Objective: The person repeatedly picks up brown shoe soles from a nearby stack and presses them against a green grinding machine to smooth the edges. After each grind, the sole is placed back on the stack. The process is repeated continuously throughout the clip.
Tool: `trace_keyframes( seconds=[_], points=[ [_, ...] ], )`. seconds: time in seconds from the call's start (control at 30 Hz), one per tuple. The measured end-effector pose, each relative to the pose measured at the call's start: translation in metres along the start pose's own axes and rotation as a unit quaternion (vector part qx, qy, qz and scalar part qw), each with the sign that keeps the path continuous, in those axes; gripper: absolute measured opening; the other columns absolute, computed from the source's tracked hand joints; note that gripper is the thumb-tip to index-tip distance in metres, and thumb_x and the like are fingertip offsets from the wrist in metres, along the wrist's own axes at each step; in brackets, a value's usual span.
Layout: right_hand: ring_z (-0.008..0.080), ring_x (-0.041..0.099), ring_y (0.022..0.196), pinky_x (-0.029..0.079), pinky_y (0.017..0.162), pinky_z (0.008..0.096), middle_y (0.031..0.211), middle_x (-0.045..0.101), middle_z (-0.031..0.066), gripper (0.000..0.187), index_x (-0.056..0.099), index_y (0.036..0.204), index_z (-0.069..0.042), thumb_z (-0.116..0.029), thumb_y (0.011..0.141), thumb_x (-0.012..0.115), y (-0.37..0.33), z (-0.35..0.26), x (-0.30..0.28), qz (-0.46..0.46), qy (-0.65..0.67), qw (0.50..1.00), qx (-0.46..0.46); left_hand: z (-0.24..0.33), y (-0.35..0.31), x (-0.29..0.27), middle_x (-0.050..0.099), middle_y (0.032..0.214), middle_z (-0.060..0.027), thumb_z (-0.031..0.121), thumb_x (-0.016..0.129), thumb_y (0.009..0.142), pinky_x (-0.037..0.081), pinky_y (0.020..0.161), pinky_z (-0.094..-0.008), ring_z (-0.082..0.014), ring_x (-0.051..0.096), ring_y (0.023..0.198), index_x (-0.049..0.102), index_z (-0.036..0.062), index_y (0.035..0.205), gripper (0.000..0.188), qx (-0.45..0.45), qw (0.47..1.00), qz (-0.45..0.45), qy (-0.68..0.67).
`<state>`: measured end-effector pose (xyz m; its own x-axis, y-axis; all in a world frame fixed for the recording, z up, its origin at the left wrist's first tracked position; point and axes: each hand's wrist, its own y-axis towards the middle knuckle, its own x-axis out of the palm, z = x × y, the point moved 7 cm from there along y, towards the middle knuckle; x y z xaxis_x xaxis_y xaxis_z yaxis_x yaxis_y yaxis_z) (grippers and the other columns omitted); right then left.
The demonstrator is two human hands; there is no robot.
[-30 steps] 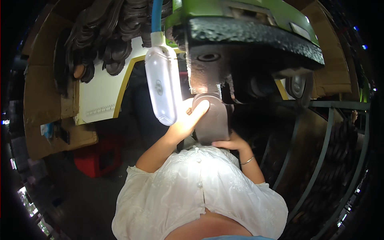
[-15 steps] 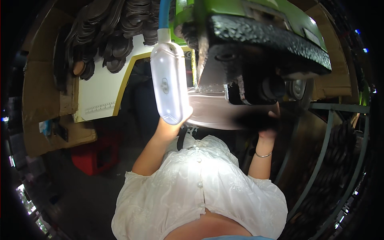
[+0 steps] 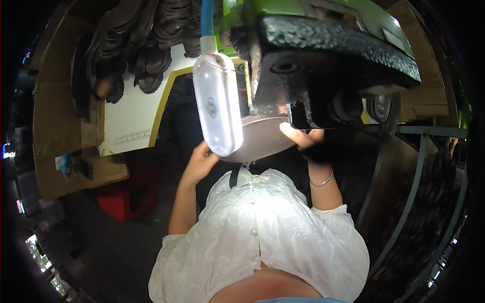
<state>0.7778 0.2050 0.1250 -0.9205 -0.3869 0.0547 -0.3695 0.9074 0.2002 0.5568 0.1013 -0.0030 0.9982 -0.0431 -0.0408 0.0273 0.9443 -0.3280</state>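
At the frame's centre, the left hand (image 3: 201,162) and right hand (image 3: 305,140) hold a brown shoe sole (image 3: 263,138), partly hidden behind the lamp (image 3: 218,106).

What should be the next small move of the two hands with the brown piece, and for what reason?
Probably a slow, slight turn of the brown piece: the left hand holds its left end, the right hand its right, and its far edge appears just below the machine head. Whether they touch is unclear, so going gently seems wise.
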Motion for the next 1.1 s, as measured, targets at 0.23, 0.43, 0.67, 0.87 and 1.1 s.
trace_keyframes(
  seconds=[0.23, 0.43, 0.67, 0.87, 1.1],
  points=[
    [0.0105, 0.058, 0.076, 0.047, 0.070, 0.0246, 0.082, 0.062, 0.0046, 0.024, 0.061, 0.083, 0.002, -0.001, 0.063, 0.074, 0.026, -0.010, 0.033, -0.064, -0.052, 0.997, -0.002, 0.042, 0.015, 0.067, 0.060, 0.095, -0.0108, 0.008, 0.066, 0.071, 0.045, 0.080, -0.0306, -0.0170, 0.057, 0.089, 0.054, -0.0029, 0.105, 0.037, 0.118, 0.985, 0.000, 0.123],
    [0.0142, 0.058, 0.079, 0.047, 0.073, 0.0280, 0.088, 0.062, 0.0062, 0.031, 0.059, 0.093, 0.002, -0.014, 0.069, 0.072, 0.005, 0.027, 0.017, -0.016, 0.113, 0.991, 0.072, 0.135, 0.035, 0.082, 0.060, 0.096, -0.0082, 0.009, 0.065, 0.076, 0.045, 0.081, -0.0291, -0.0157, 0.057, 0.089, 0.056, -0.0009, 0.103, 0.030, 0.212, 0.976, -0.033, -0.035],
    [0.0137, 0.058, 0.078, 0.046, 0.072, 0.0253, 0.083, 0.063, 0.0080, 0.037, 0.059, 0.097, 0.004, -0.019, 0.070, 0.069, -0.088, 0.077, -0.071, -0.204, -0.046, 0.944, 0.256, 0.119, 0.028, 0.073, 0.056, 0.104, -0.0085, 0.006, 0.060, 0.080, 0.041, 0.087, -0.0295, -0.0160, 0.052, 0.097, 0.051, -0.0018, 0.110, 0.033, 0.146, 0.984, -0.008, -0.101],
    [0.0180, 0.059, 0.081, 0.047, 0.074, 0.0284, 0.093, 0.061, 0.0101, 0.028, 0.054, 0.103, 0.002, -0.013, 0.080, 0.058, -0.065, 0.030, -0.136, 0.260, 0.187, 0.946, 0.060, 0.107, 0.020, 0.074, 0.056, 0.095, -0.0050, 0.013, 0.055, 0.086, 0.043, 0.077, -0.0271, -0.0112, 0.051, 0.088, 0.054, -0.0027, 0.100, 0.021, 0.059, 0.987, -0.035, -0.148],
    [0.0205, 0.056, 0.085, 0.045, 0.076, 0.0295, 0.092, 0.058, 0.0130, 0.042, 0.050, 0.104, 0.004, -0.031, 0.082, 0.043, -0.030, 0.043, -0.073, 0.284, 0.210, 0.935, 0.014, 0.087, 0.005, 0.012, 0.051, 0.110, -0.0096, 0.006, 0.052, 0.085, 0.038, 0.086, -0.0256, -0.0118, 0.048, 0.097, 0.038, -0.0070, 0.120, 0.041, 0.092, 0.986, 0.076, -0.118]
  ],
)
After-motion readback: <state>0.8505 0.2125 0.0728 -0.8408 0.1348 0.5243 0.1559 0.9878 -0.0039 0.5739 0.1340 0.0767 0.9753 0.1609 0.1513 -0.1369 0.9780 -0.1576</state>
